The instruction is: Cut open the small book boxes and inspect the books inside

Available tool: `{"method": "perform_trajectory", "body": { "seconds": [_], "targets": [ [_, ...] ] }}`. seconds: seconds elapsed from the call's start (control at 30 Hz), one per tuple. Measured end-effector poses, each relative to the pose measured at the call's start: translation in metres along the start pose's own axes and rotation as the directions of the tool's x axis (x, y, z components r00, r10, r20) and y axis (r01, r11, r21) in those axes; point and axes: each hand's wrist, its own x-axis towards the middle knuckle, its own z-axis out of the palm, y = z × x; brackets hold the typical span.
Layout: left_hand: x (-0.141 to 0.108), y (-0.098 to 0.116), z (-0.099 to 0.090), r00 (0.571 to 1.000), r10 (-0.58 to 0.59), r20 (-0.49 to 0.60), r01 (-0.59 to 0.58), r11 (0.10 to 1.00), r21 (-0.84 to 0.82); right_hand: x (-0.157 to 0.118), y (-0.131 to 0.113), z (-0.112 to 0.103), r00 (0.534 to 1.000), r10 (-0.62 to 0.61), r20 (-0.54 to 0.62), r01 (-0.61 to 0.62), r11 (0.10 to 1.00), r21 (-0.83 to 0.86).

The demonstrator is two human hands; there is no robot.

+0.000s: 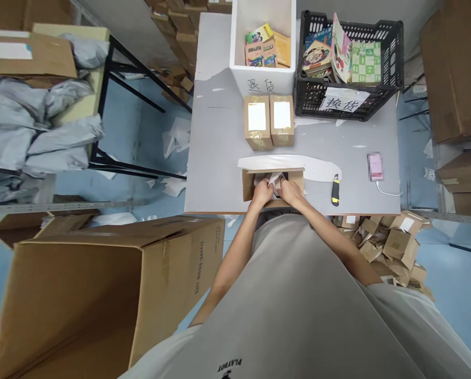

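Head view is showing a person leaning over a grey table (219,158), both hands working inside a small open cardboard box (272,184) that is sitting at the near edge. The left hand (262,192) is curling its grip around white wrapping (273,181) inside the box, and the right hand (289,190) is pinching the same wrapping from the other side; exactly how tightly either is clenching cannot be told at this size. A long white strip (298,164) is lying just behind the box. A yellow-and-black utility knife (335,190) is resting to the right, near the table's edge, and a phone (376,166) with a white cable is lying further right. Two sealed, labelled parcels (269,121) are standing behind, in front of a white bin (263,47) and a black crate (348,63) of books. A large empty carton (101,295) is standing on the floor to the left.

Because the box is sitting so close to the edge, a hard pull on the wrapping could probably drag it off the table. An elbow sweeping right could likewise be knocking the knife to the floor.
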Motion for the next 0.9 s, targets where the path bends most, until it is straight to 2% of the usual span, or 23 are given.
{"method": "perform_trajectory", "body": {
  "seconds": [0.17,0.27,0.37,0.53,0.9],
  "targets": [
    [0.001,-0.009,0.003,0.994,-0.105,-0.005,0.105,0.993,0.046,0.004,0.0,-0.001,0.999,0.011,-0.04,-0.013,0.997,-0.07],
    [-0.001,-0.012,0.002,0.992,-0.126,-0.02,0.127,0.991,0.052,0.005,0.004,-0.003,0.998,-0.034,-0.06,0.028,0.994,-0.104],
    [-0.002,-0.012,0.002,0.992,-0.122,-0.03,0.123,0.991,0.051,0.002,0.003,-0.005,0.996,-0.079,-0.041,0.073,0.988,-0.139],
    [-0.003,-0.011,0.001,0.993,-0.113,-0.037,0.114,0.993,0.04,0.0,-0.005,-0.005,0.999,-0.042,-0.022,0.037,0.982,-0.186],
    [-0.005,-0.012,0.0,0.998,-0.05,-0.042,0.049,0.999,-0.023,0.013,-0.021,-0.006,1.0,-0.008,-0.009,0.007,0.992,-0.129]
  ]
}}
